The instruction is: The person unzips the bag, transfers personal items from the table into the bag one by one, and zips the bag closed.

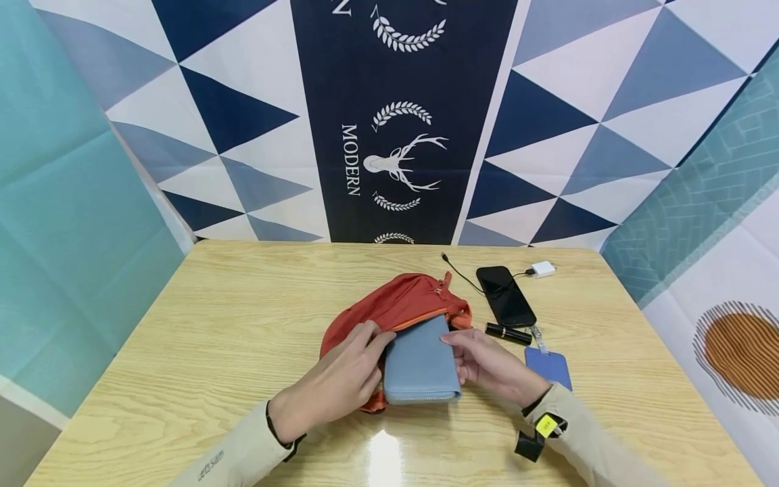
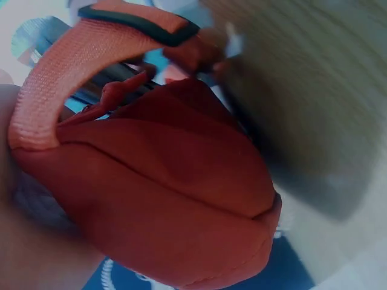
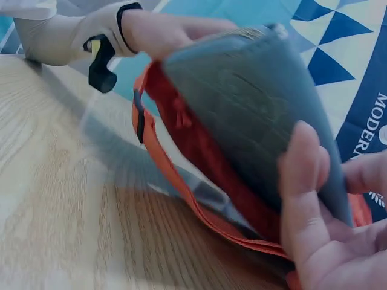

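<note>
A red waist bag [image 1: 389, 304] lies on the table with its orange-edged zip opening facing the person. Partly inside that opening is a blue zip wallet [image 1: 420, 362], its zipped end sticking out toward the person. My right hand [image 1: 489, 362] pinches the wallet's right side between thumb and fingers. At the left, my left hand [image 1: 341, 375] grips the bag by the edge of its opening. In the left wrist view the bag [image 2: 163, 193] hides most of that hand. The right wrist view shows the wallet [image 3: 242, 115] tilted against the red lining, above the orange strap [image 3: 175, 181].
Right of the bag, a black phone [image 1: 508, 304] lies under a black cable [image 1: 465, 276] plugged into a white charger [image 1: 544, 269]. A short black tube [image 1: 508, 333] and a blue card holder [image 1: 550, 368] lie nearer the right hand. A patterned cloth [image 1: 389, 122] hangs behind the wooden table [image 1: 231, 318].
</note>
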`<state>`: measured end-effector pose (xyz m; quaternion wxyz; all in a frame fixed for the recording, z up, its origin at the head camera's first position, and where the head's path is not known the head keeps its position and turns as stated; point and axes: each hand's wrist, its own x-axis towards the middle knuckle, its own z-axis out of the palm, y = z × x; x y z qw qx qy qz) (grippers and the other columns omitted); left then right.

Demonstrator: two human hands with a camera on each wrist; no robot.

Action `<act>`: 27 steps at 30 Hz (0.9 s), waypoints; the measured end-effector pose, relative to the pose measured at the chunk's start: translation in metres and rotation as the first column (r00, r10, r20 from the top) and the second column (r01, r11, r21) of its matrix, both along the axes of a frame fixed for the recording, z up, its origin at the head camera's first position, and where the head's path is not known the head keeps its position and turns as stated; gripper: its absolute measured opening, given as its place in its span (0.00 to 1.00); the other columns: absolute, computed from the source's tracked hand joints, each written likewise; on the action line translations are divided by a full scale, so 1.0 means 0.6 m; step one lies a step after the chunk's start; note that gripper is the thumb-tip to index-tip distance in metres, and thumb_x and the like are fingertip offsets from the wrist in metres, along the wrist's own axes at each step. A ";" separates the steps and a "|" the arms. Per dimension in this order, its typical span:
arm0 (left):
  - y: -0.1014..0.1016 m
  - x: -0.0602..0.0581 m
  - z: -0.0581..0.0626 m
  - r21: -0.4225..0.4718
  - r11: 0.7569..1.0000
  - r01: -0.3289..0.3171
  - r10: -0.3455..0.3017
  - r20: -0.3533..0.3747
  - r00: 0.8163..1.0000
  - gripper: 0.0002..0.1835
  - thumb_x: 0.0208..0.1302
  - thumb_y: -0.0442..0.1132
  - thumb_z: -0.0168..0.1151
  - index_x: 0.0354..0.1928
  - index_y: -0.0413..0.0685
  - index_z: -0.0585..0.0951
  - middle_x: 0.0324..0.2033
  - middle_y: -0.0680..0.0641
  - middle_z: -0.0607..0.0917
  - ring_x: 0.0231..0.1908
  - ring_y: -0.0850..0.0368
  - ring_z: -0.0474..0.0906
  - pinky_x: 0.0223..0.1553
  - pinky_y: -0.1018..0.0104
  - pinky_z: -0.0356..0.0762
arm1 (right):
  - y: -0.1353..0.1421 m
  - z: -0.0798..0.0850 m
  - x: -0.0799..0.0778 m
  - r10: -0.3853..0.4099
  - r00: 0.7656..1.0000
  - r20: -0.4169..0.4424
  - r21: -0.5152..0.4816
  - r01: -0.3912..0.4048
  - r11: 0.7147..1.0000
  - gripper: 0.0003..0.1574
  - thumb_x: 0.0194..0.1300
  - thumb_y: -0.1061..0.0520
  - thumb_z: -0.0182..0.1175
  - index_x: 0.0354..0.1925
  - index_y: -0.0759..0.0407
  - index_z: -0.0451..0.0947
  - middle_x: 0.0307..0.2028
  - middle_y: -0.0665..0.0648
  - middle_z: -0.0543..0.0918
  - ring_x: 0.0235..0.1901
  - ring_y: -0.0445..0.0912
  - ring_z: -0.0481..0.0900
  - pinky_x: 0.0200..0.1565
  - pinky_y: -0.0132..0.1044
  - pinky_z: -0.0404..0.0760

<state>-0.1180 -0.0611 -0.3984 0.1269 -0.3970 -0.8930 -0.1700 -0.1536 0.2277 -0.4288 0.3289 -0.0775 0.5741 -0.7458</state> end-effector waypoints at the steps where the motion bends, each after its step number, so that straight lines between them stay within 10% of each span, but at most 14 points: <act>1: 0.000 0.004 0.003 -0.002 1.000 0.011 -0.011 0.006 1.000 0.25 0.64 0.32 0.58 0.64 0.37 0.74 0.47 0.47 0.71 0.44 0.59 0.66 0.42 0.71 0.73 | -0.001 0.000 0.000 -0.026 1.000 -0.003 0.001 0.026 1.000 0.17 0.76 0.57 0.50 0.27 0.54 0.72 0.20 0.48 0.74 0.18 0.38 0.77 0.25 0.29 0.78; 18: 0.016 0.028 0.008 0.017 0.995 0.099 -0.100 0.065 0.993 0.22 0.67 0.34 0.56 0.63 0.39 0.74 0.47 0.50 0.72 0.45 0.62 0.70 0.46 0.74 0.73 | -0.005 -0.002 -0.001 -0.206 0.978 0.025 0.045 0.204 0.978 0.18 0.77 0.51 0.52 0.28 0.54 0.71 0.21 0.48 0.70 0.20 0.37 0.70 0.24 0.26 0.71; 27: 0.011 0.018 0.006 0.033 0.999 0.019 -0.022 0.082 0.996 0.23 0.69 0.35 0.55 0.65 0.40 0.74 0.48 0.49 0.72 0.43 0.62 0.67 0.41 0.74 0.73 | -0.010 0.015 0.008 -0.176 0.984 0.013 -0.042 0.177 0.983 0.09 0.74 0.58 0.55 0.43 0.60 0.80 0.39 0.56 0.84 0.40 0.45 0.82 0.46 0.38 0.82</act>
